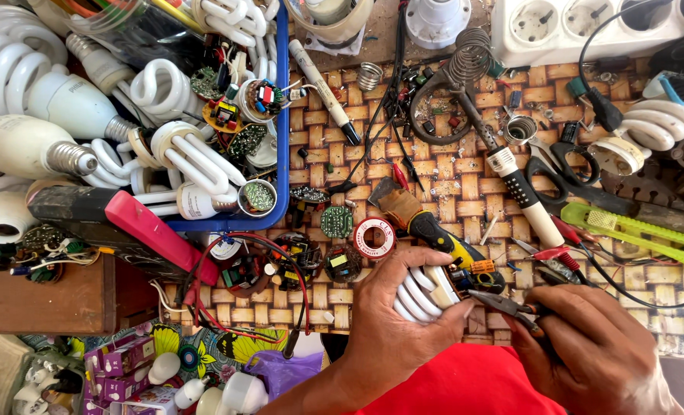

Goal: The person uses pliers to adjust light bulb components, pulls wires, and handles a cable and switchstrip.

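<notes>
At the lower centre of the frame we are looking down at our left hand [392, 323], which is wrapping closed around a compact fluorescent lamp [422, 292], its white tubes showing between our fingers and its opened base, with the small circuit parts [472, 273], pointing right. Our right hand [595, 350], at the lower right, is closing narrowly on the handles of small needle-nose pliers [503, 302], whose tips are reaching toward the lamp's base; whether they are touching it we cannot tell.

We are judging the lamp to be light but fragile: the glass tubes are thin and would crack under a squeeze or a twist, so the better hold is on the plastic collar where tubes meet base, with the palm only cradling the glass. The wires at the base look fine and easy to tear.

Just above our hands a yellow-and-black screwdriver [434, 230] and a reel of solder [375, 237] are lying on the woven-pattern tabletop [342, 115]. In the upper left a blue tray [283, 115] is holding a heap of spent lamps, and a white power strip [587, 27] is sitting at the upper right.
</notes>
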